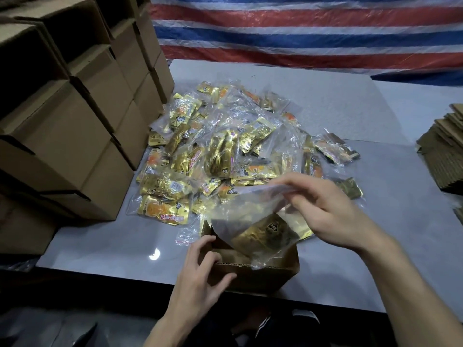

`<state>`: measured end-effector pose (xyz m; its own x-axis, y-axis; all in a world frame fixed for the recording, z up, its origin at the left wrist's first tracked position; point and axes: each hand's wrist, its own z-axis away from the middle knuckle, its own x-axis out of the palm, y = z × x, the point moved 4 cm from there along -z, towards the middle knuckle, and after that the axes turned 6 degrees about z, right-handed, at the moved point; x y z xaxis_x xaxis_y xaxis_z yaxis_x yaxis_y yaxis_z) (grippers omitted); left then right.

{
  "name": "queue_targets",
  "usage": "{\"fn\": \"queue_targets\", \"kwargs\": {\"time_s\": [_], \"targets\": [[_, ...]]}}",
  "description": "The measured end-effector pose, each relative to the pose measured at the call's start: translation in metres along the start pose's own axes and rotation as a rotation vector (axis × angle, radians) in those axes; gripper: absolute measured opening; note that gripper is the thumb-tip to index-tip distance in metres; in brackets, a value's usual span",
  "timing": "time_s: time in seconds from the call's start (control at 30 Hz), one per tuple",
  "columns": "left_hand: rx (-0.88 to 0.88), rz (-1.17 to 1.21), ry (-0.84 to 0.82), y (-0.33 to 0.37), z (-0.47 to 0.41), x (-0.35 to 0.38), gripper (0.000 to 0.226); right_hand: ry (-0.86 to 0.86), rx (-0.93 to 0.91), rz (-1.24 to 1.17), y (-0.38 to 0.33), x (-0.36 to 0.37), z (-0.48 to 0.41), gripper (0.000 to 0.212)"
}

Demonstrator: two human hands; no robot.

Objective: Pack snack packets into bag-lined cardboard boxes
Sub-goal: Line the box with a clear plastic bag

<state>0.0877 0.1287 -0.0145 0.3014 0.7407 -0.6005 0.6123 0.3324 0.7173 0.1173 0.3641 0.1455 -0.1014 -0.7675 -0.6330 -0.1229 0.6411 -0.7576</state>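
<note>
A small open cardboard box (270,274) stands at the table's near edge. My left hand (200,276) grips its near-left wall, fingers curled over the rim. My right hand (330,209) pinches the top of a clear plastic bag (250,211) holding gold snack packets (265,236); the bag's lower end hangs tilted inside the box. Behind the box lies a heap of bagged gold and orange snack packets (225,146) spread over the middle of the table.
Closed cardboard boxes (75,116) are stacked high along the left edge of the grey table (325,96). Flat folded cartons (443,151) are piled at the right. A red, white and blue striped tarp (300,26) hangs behind.
</note>
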Motion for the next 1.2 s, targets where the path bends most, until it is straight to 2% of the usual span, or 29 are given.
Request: {"fn": "queue_targets", "kwargs": {"time_s": [0.1, 0.17, 0.37, 0.5, 0.6, 0.67, 0.77, 0.8, 0.83, 0.93, 1.0, 1.07, 1.1, 1.13, 1.2], "targets": [[-0.008, -0.002, -0.004, -0.001, 0.0, 0.0, 0.033, 0.084, -0.056, 0.017, -0.007, -0.01, -0.002, 0.039], [-0.015, 0.001, -0.007, 0.0, -0.001, 0.001, 0.033, 0.062, -0.063, 0.056, -0.01, -0.011, -0.006, 0.041], [-0.005, 0.057, -0.006, 0.0, -0.003, 0.001, 0.032, -0.318, 0.069, 0.289, 0.019, 0.038, -0.007, 0.041], [-0.003, 0.028, -0.003, 0.0, 0.0, 0.001, 0.034, -0.378, 0.11, 0.324, 0.042, 0.066, -0.003, 0.04], [-0.012, 0.01, -0.017, 0.0, 0.001, 0.001, 0.033, -0.32, 0.143, 0.305, 0.052, 0.077, -0.001, 0.05], [-0.03, -0.017, -0.032, 0.001, 0.0, 0.001, 0.034, -0.206, 0.146, 0.351, 0.055, 0.078, -0.002, 0.056], [-0.027, -0.073, -0.054, 0.005, -0.002, 0.0, 0.036, 0.083, 0.096, 0.429, 0.052, 0.071, -0.002, 0.033], [-0.014, -0.105, -0.06, 0.008, -0.003, 0.0, 0.039, 0.108, 0.086, 0.456, 0.052, 0.071, -0.001, 0.024], [-0.01, -0.149, -0.063, 0.012, -0.004, -0.001, 0.042, 0.067, 0.091, 0.486, 0.053, 0.075, 0.0, 0.02], [-0.044, -0.253, -0.067, 0.026, -0.012, -0.003, 0.048, -0.2, 0.189, 0.577, 0.061, 0.097, 0.005, 0.019], [-0.072, -0.254, -0.065, 0.035, -0.022, -0.004, 0.04, -0.29, 0.242, 0.601, 0.062, 0.102, 0.005, 0.025], [-0.057, -0.242, -0.002, 0.04, -0.033, -0.008, 0.022, -0.35, 0.265, 0.575, 0.061, 0.102, 0.003, 0.031], [-0.074, -0.235, 0.032, 0.04, -0.038, -0.01, 0.025, -0.379, 0.269, 0.563, 0.06, 0.102, 0.003, 0.032], [-0.105, -0.234, 0.042, 0.039, -0.042, -0.012, 0.036, -0.402, 0.27, 0.565, 0.06, 0.102, 0.003, 0.033], [-0.128, -0.289, -0.025, 0.034, -0.054, -0.013, 0.057, -0.404, 0.266, 0.592, 0.059, 0.101, 0.005, 0.038]]}}
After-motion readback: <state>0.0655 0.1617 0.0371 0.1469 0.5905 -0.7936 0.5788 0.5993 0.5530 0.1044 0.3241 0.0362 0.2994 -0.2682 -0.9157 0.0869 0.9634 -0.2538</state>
